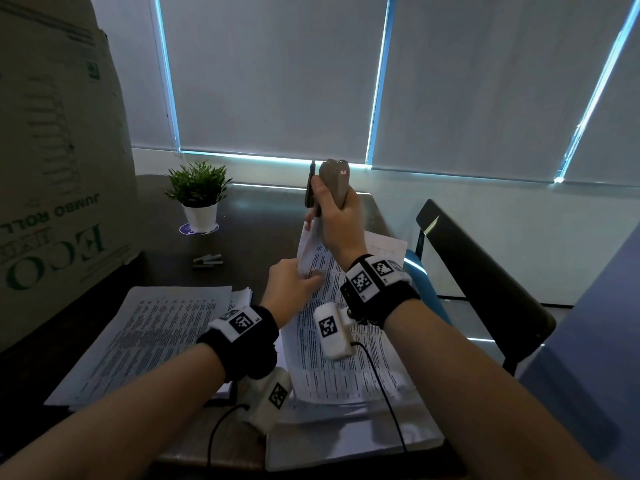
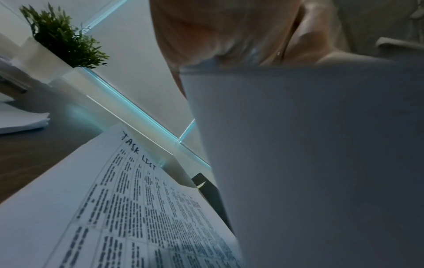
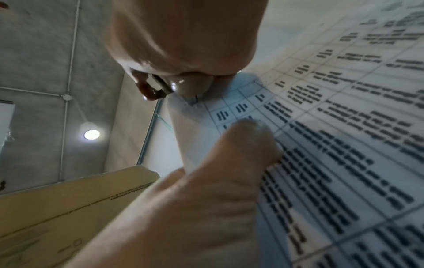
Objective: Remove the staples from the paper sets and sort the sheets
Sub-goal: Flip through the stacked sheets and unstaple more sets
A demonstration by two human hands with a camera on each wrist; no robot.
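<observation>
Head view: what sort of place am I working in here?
Probably an office or meeting room: a dark desk with printed sheets, roller blinds over windows, a potted plant, a chair.

Passage on the left is blocked by a cardboard box; bare table is left between the potted plant and the lifted paper.

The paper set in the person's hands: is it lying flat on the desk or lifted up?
Lifted. The left hand pinches the paper set by its edge, its top corner raised to the staple remover gripped in the right hand.
</observation>
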